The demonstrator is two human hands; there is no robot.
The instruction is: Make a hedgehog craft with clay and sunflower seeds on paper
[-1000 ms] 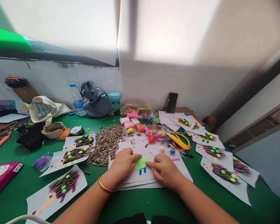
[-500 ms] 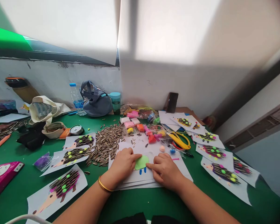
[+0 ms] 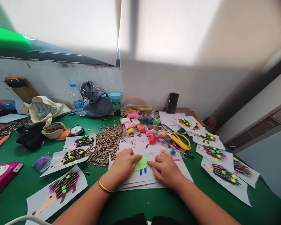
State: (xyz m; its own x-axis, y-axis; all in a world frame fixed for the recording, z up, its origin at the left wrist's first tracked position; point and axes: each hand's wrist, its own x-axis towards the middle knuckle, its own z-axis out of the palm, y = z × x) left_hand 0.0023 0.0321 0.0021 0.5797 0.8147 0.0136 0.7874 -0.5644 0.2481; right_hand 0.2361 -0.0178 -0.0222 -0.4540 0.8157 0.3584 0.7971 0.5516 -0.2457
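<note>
A flat light-green modelling clay shape [image 3: 142, 163] lies on white paper [image 3: 131, 179] in front of me, with two short blue clay strips [image 3: 143, 171] below it. The index finger of my left hand [image 3: 123, 165] is stretched onto the clay's upper left edge, its other fingers partly curled. From the other side my right hand [image 3: 166, 168] touches the clay's right edge with an outstretched index finger, the rest bent against the paper. Neither hand grasps anything. A peach clay ball [image 3: 162, 149] and a blue clay lump [image 3: 172, 152] sit beyond my right hand.
Sunflower seeds [image 3: 109, 142] are heaped left of the paper. Behind it lie bagged clay pieces [image 3: 140, 127] and yellow-handled scissors [image 3: 184, 142]. Hedgehog pictures made with seeds flank both sides, one at front left [image 3: 58, 195]. A phone [image 3: 172, 103] leans against the wall.
My right index fingertip has shifted very slightly along the clay's right edge. My left hand stays nearly still, and the clay shape looks almost the same.
</note>
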